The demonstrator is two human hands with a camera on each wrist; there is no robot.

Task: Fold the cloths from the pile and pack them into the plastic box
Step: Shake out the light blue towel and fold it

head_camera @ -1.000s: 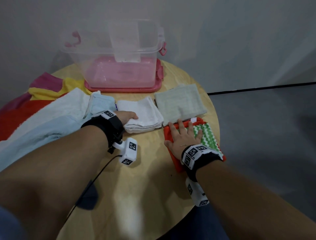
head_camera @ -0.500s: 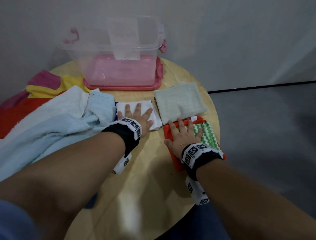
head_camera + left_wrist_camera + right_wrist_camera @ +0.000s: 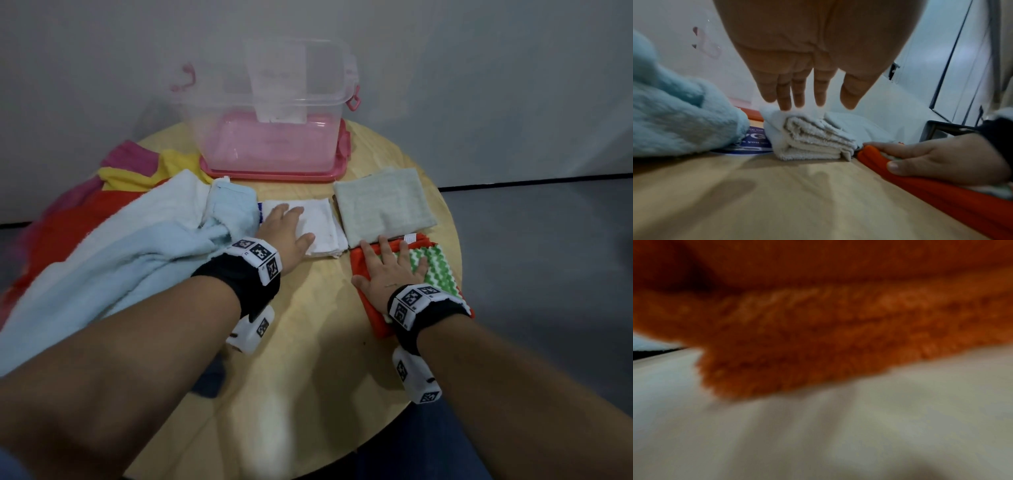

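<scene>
Near half of the table [image 3: 308,377] is bare wood between the two forearms, open to the near edge. The far edge is blocked by the plastic box [image 3: 274,137], open at the top. Left edge is buried under the cloth pile [image 3: 120,257]. Folded white cloth [image 3: 318,226], grey cloth [image 3: 383,205] and orange cloth [image 3: 370,308] sit edge to edge across the middle and right, left hand [image 3: 284,233] and right hand [image 3: 387,274] flat on them. Only a narrow strip of wood shows between these cloths and the box.

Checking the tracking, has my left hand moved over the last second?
Yes. The left hand has shifted right, off the light blue towel's edge, and now lies flat on the folded white cloth, nearer the grey-green cloth.
</scene>
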